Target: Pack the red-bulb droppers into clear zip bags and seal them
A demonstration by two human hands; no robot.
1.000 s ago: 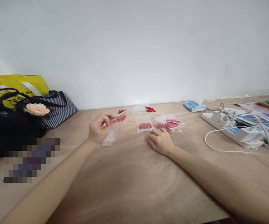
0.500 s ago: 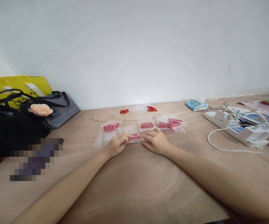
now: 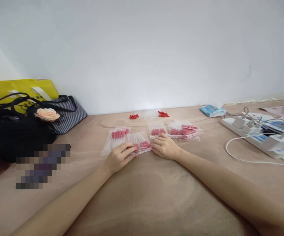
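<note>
Between my hands a clear plastic bag (image 3: 139, 139) lies on the table, with red-tipped white sticks in it. My left hand (image 3: 119, 158) is at the bag's lower left corner, fingers apart, the fingertips over its edge. At the bag's right corner my right hand (image 3: 165, 147) has its fingers closed together, pinching the edge. To the left lies another bag of red-tipped sticks (image 3: 118, 133). Behind my right hand is one more such bag (image 3: 158, 128), and to its right several overlapping bags (image 3: 185, 129).
Loose red pieces (image 3: 134, 116) and a second red pile (image 3: 163, 114) lie near the wall. At right are a blue packet (image 3: 212, 110) and a white power strip (image 3: 249, 134) with cables. Bags, one yellow (image 3: 33, 86) and one striped (image 3: 69, 114), stand at left.
My left hand has loosened its pinch, spread its fingers and shifted slightly left, showing more of the bag. The view has turned slightly left.
</note>
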